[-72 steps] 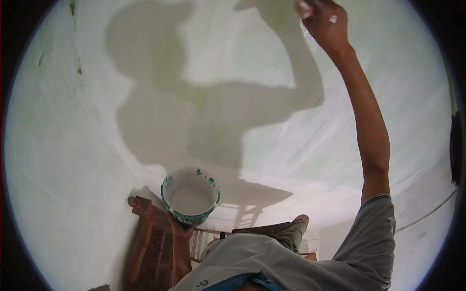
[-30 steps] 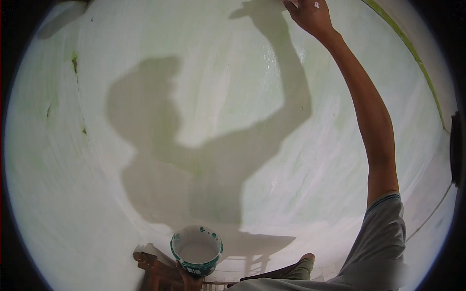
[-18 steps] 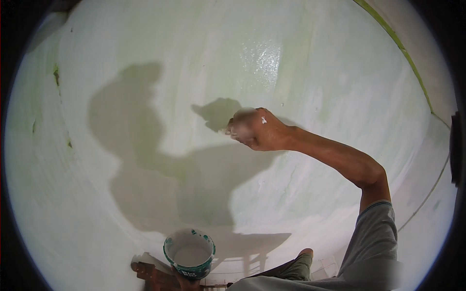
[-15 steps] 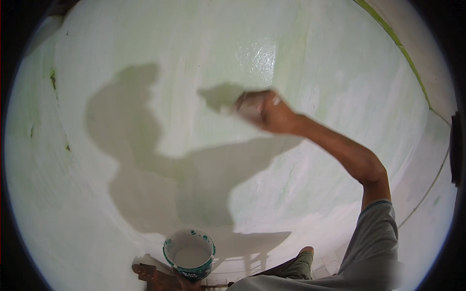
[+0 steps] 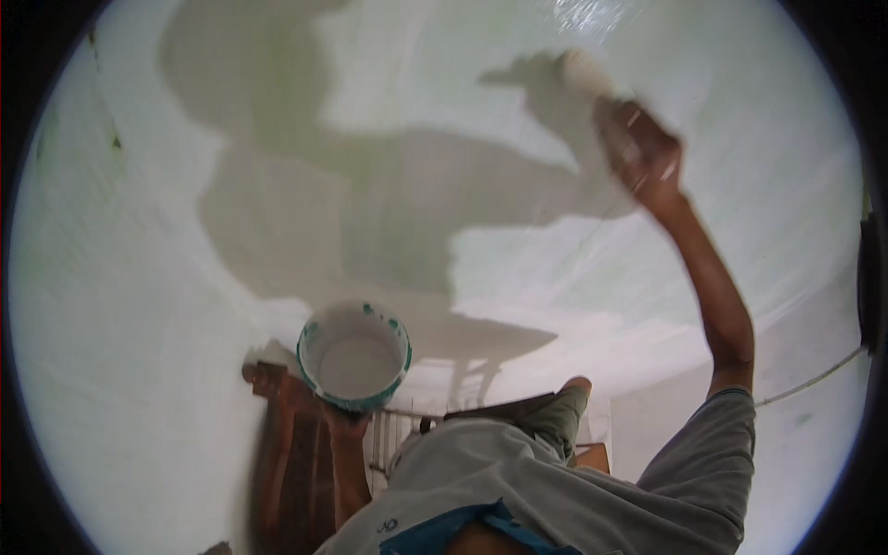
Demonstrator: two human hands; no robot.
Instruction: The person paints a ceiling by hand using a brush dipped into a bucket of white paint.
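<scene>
My right hand (image 5: 643,153), spotted with white paint, is closed around a paintbrush. The pale bristles of this paintbrush (image 5: 585,74) point up and left, against or very near the wall (image 5: 518,268); contact is hard to tell because of blur. Streaky white paint over pale green covers that wall. Low on the left, my left hand (image 5: 345,424) grips a green paint bucket (image 5: 354,356) at its underside, its fingers mostly hidden by the bucket. White paint fills part of the bucket, and drips mark its rim.
Beside my left forearm stands a brown wooden piece (image 5: 294,453), with thin rails (image 5: 393,430) to its right. A dark object (image 5: 869,287) sits at the right edge, and a cord or pipe (image 5: 814,377) runs below it. My shadow falls across the wall.
The view has tipped downward, so the bucket and my left forearm show more fully. My right hand has moved up and right in the picture, with the brush now pointing more upward.
</scene>
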